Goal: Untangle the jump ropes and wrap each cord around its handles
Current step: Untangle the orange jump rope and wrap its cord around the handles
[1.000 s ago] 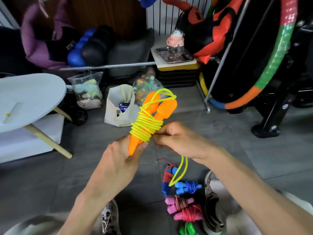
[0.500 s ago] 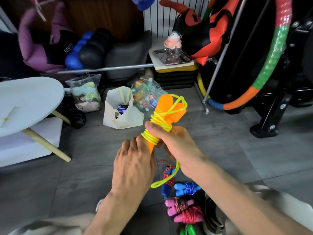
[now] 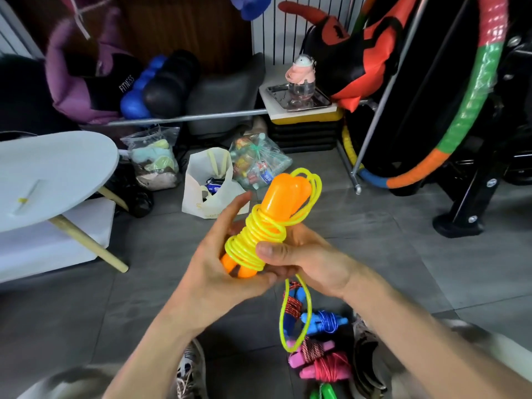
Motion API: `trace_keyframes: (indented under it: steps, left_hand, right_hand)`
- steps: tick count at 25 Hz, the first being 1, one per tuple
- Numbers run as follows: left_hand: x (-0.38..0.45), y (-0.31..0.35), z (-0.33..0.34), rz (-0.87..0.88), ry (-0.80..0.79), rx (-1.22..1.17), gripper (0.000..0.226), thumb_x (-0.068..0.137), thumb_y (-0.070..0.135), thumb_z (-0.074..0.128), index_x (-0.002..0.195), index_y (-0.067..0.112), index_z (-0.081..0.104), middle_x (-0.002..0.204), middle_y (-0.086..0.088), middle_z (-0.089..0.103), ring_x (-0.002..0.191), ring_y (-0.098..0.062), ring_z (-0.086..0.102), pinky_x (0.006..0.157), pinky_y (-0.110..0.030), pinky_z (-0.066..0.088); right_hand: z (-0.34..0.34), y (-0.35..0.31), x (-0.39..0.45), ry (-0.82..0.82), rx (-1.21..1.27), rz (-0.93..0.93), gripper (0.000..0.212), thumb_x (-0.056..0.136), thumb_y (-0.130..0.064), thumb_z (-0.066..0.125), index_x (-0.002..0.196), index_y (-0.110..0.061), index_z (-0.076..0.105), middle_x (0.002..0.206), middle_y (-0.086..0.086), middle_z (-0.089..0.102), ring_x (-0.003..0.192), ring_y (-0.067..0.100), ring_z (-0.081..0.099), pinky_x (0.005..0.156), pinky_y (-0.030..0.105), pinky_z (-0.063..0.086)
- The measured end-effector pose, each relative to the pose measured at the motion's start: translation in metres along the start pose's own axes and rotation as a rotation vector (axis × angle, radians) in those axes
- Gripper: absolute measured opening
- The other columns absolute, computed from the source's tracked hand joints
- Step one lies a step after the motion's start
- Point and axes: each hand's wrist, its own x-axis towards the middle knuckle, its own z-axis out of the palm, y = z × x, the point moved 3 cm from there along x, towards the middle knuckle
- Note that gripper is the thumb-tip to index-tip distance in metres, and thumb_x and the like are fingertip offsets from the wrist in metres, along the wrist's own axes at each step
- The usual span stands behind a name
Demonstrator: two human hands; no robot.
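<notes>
Two orange handles (image 3: 283,197) stand side by side, tilted up to the right, with a yellow cord (image 3: 256,240) coiled many times around their middle. My left hand (image 3: 213,272) cups the lower ends of the handles from the left, index finger stretched up along them. My right hand (image 3: 305,260) grips the coil from the right, thumb pressed across the lowest turns. A loose yellow loop (image 3: 296,315) hangs below my hands. On the floor beneath lie wrapped ropes: blue handles (image 3: 325,322), pink handles (image 3: 313,361), a green one (image 3: 322,394).
A round white table (image 3: 51,174) stands at the left. Bags (image 3: 207,191) sit on the grey floor ahead. A colourful hoop (image 3: 460,116) and a black stand (image 3: 466,208) fill the right. My shoes (image 3: 190,372) are at the bottom.
The bundle has been turned and lowered slightly; my left hand moved from gripping over the bottom to cupping it from the left, and my right thumb now presses the lowest coils. The hanging loop swung right.
</notes>
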Motion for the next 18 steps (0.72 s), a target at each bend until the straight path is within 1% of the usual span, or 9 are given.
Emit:
trace_keyframes:
  steps: [2, 3, 7, 10, 11, 13, 16, 17, 18]
  left_hand:
    - [-0.003, 0.003, -0.007, 0.067, 0.054, 0.146, 0.082, 0.060, -0.014, 0.074, 0.125, 0.032, 0.055, 0.094, 0.004, 0.070, 0.077, -0.013, 0.069, 0.064, -0.025, 0.055]
    - [-0.004, 0.004, -0.008, 0.065, 0.060, 0.144, 0.075, 0.058, -0.011, 0.072, 0.117, 0.032, 0.059, 0.090, 0.004, 0.071, 0.075, -0.013, 0.069, 0.063, -0.026, 0.055]
    - [-0.001, 0.002, 0.003, -0.019, 0.103, -0.075, 0.061, 0.075, -0.022, 0.065, 0.119, 0.018, 0.055, 0.085, -0.011, 0.072, 0.070, -0.028, 0.073, 0.056, -0.033, 0.058]
    - [-0.001, 0.004, 0.005, -0.009, 0.233, -0.053, 0.053, 0.082, -0.011, 0.066, 0.121, 0.021, 0.052, 0.081, -0.006, 0.073, 0.062, -0.025, 0.072, 0.051, -0.029, 0.056]
    - [-0.002, 0.002, 0.001, -0.005, 0.296, 0.010, 0.056, 0.082, -0.008, 0.067, 0.125, 0.024, 0.051, 0.080, -0.002, 0.073, 0.061, -0.023, 0.072, 0.051, -0.030, 0.056]
    - [-0.001, -0.003, -0.004, 0.021, 0.386, 0.315, 0.067, 0.080, -0.004, 0.066, 0.133, 0.029, 0.044, 0.073, 0.002, 0.070, 0.056, -0.020, 0.068, 0.053, -0.036, 0.056]
    - [-0.002, -0.005, 0.012, 0.121, 0.360, 0.861, 0.083, 0.072, -0.003, 0.064, 0.144, 0.020, 0.031, 0.057, -0.003, 0.062, 0.041, -0.030, 0.055, 0.040, -0.034, 0.047]
    - [0.000, -0.004, 0.011, 0.126, 0.397, 0.898, 0.085, 0.072, -0.002, 0.067, 0.145, 0.019, 0.028, 0.058, -0.004, 0.062, 0.039, -0.030, 0.054, 0.039, -0.033, 0.045]
    - [0.003, -0.003, 0.011, 0.110, 0.349, 0.836, 0.085, 0.074, 0.002, 0.070, 0.144, 0.025, 0.028, 0.062, -0.004, 0.064, 0.042, -0.029, 0.056, 0.041, -0.033, 0.046]
  right_hand:
    - [0.003, -0.006, -0.002, -0.016, -0.071, 0.020, 0.025, 0.071, -0.044, 0.069, 0.090, -0.027, 0.068, 0.071, -0.007, 0.066, 0.059, 0.008, 0.057, 0.060, 0.017, 0.044]
    - [0.003, -0.008, -0.002, -0.013, -0.122, 0.018, 0.025, 0.072, -0.048, 0.070, 0.087, -0.028, 0.067, 0.069, -0.010, 0.062, 0.059, 0.004, 0.054, 0.056, 0.017, 0.043]
    - [-0.006, -0.010, 0.001, 0.199, -0.336, -0.020, 0.049, 0.078, -0.056, 0.069, 0.099, -0.013, 0.070, 0.093, 0.006, 0.075, 0.086, 0.026, 0.071, 0.083, 0.050, 0.054]
    - [-0.007, -0.015, 0.001, 0.345, -0.555, -0.066, 0.052, 0.082, -0.062, 0.064, 0.092, -0.012, 0.074, 0.085, 0.007, 0.075, 0.081, 0.026, 0.071, 0.076, 0.049, 0.054]
    - [-0.006, -0.016, 0.001, 0.356, -0.616, -0.078, 0.051, 0.084, -0.062, 0.062, 0.089, -0.013, 0.075, 0.082, 0.006, 0.074, 0.075, 0.022, 0.069, 0.071, 0.045, 0.054]
    - [-0.005, -0.013, 0.002, 0.388, -0.640, -0.033, 0.051, 0.082, -0.063, 0.062, 0.088, -0.015, 0.075, 0.079, 0.007, 0.073, 0.067, 0.017, 0.063, 0.068, 0.042, 0.054]
    - [-0.001, -0.002, 0.003, 0.440, -0.366, 0.072, 0.072, 0.070, -0.074, 0.065, 0.088, -0.004, 0.070, 0.091, 0.025, 0.068, 0.073, 0.020, 0.057, 0.077, 0.055, 0.050]
    - [-0.003, -0.001, 0.003, 0.461, -0.308, 0.068, 0.069, 0.072, -0.071, 0.067, 0.084, -0.003, 0.069, 0.087, 0.025, 0.068, 0.072, 0.017, 0.057, 0.075, 0.053, 0.050]
    - [-0.006, -0.002, 0.002, 0.463, -0.281, 0.044, 0.056, 0.078, -0.061, 0.068, 0.078, -0.005, 0.070, 0.077, 0.017, 0.070, 0.069, 0.009, 0.058, 0.067, 0.045, 0.052]
